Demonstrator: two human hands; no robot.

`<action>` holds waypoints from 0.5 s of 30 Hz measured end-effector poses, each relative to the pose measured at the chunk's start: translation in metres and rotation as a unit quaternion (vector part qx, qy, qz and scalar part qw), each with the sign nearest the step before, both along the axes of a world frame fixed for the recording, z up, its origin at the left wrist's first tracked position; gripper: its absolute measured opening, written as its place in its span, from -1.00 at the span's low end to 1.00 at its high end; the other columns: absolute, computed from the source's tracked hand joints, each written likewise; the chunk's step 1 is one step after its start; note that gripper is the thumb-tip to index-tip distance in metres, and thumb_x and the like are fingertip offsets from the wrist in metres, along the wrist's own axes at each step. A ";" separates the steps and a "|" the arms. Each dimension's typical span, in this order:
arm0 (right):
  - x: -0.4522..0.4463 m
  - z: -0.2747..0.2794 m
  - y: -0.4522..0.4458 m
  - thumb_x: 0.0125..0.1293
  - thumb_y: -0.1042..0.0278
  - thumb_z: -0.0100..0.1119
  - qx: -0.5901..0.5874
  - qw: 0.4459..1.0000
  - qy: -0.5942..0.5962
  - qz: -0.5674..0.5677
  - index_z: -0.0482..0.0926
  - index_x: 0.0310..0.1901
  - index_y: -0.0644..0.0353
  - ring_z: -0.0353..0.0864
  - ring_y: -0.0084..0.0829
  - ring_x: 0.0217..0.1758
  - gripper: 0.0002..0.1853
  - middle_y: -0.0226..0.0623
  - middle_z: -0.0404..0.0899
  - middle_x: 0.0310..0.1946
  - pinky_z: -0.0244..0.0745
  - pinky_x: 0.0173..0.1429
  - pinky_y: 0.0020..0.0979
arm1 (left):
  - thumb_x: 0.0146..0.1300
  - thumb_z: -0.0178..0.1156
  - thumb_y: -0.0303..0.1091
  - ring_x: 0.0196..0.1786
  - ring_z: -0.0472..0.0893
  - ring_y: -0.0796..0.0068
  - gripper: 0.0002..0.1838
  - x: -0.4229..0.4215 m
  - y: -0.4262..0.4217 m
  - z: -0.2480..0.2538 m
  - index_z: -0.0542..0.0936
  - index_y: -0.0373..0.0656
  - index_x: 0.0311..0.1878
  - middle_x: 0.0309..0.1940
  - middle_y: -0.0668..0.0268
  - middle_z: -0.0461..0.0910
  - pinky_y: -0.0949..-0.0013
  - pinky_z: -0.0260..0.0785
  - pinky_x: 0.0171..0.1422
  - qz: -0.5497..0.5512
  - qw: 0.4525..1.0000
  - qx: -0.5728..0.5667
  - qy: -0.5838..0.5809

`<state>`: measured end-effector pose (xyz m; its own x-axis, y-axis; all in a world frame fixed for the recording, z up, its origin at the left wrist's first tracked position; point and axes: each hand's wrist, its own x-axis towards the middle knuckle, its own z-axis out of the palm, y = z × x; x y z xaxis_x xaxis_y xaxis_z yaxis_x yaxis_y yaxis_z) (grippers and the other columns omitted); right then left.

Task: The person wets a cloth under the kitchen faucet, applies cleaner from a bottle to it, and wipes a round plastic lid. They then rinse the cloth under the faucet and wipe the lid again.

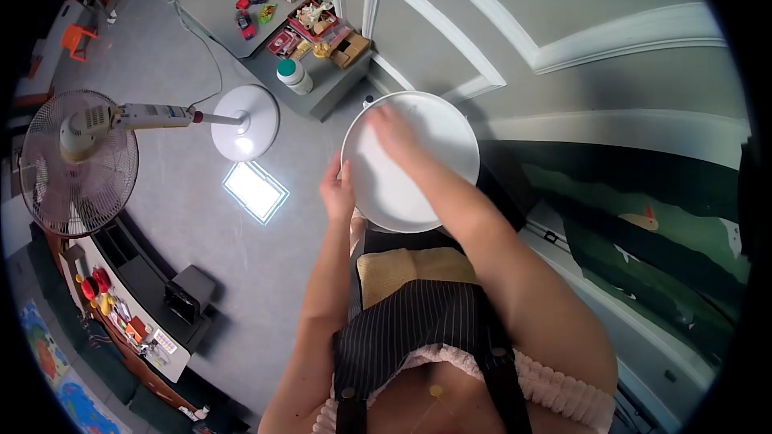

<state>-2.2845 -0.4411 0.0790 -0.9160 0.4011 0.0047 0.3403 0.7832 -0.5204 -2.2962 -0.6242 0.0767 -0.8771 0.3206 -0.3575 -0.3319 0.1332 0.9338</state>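
A round white tray (410, 169) with a raised rim is right in front of my body; whether it rests on a support underneath is hidden. My left hand (336, 190) is closed on its left edge, thumb at the rim and fingers on the outer side. My right hand (392, 130) is over the far left part of the tray's surface, smeared by motion. Its fingers are too blurred to show whether anything is in them. A tan cloth-like panel (416, 272) shows on my striped dark apron (410, 313), just below the tray.
A standing fan (245, 122) is on the grey floor to the left. Beyond the tray, a grey table (314, 84) bears a white bottle with a green lid (294, 77), a cardboard box (349, 48) and toys. A panelled wall (579, 0) and green patterned fabric (643, 233) are on the right.
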 end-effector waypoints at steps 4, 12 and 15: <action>0.037 0.006 0.061 0.32 0.26 -0.01 0.194 0.974 -0.116 -0.014 0.41 -0.03 0.11 0.62 -0.14 -0.19 -0.76 -0.16 0.49 -0.15 0.57 -0.21 -0.10 | 0.41 0.09 -0.40 -0.03 0.57 0.57 -0.63 0.003 0.004 0.009 0.49 -0.34 0.23 -0.02 0.24 0.64 0.49 0.39 0.10 0.012 1.000 -0.023 0.010; 0.163 0.021 0.024 0.27 0.32 0.01 0.264 0.906 -0.330 0.013 0.47 -0.03 0.20 0.66 -0.30 -0.32 -0.73 -0.19 0.55 -0.22 0.58 -0.41 -0.25 | 0.40 0.09 -0.43 -0.04 0.60 0.51 -0.68 0.009 0.004 0.004 0.55 -0.34 0.15 -0.05 0.18 0.66 0.47 0.43 0.06 0.052 0.994 -0.041 0.088; 0.178 0.043 -0.031 0.26 0.36 -0.02 0.157 0.900 -0.406 0.018 0.44 -0.01 0.28 0.67 -0.23 -0.22 -0.71 -0.08 0.58 -0.19 0.59 -0.28 -0.22 | 0.39 0.11 -0.43 -0.05 0.61 0.51 -0.69 0.009 0.003 0.008 0.56 -0.33 0.14 -0.05 0.19 0.66 0.47 0.43 0.06 0.060 0.994 -0.057 0.065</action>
